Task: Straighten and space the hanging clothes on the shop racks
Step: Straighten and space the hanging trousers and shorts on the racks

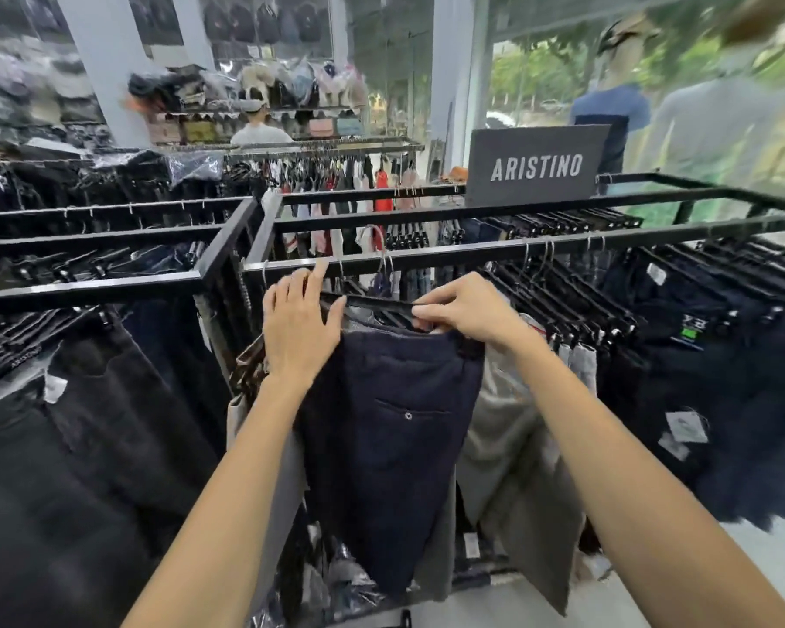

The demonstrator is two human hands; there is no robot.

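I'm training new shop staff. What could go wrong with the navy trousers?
The right hand pinches the black hanger near its end; a squeeze might release the navy trousers. The left hand only rests on the other end, so the hanger could tilt. Grey trousers crowd alongside and may snag.

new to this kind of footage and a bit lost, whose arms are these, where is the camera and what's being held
There is no machine here: these are a person's two bare arms, filmed by one wide-angle camera worn on their head, looking forward and down. That is why the edges look bent.

The place is a clothes shop. The left hand rests with fairly straight fingers on the left end of a black hanger, and the right hand pinches its right end. Navy trousers hang from that hanger, just below the black rack rail. Beside them hang grey trousers, with more dark trousers further right. A sign reading ARISTINO stands at the back of the rack.
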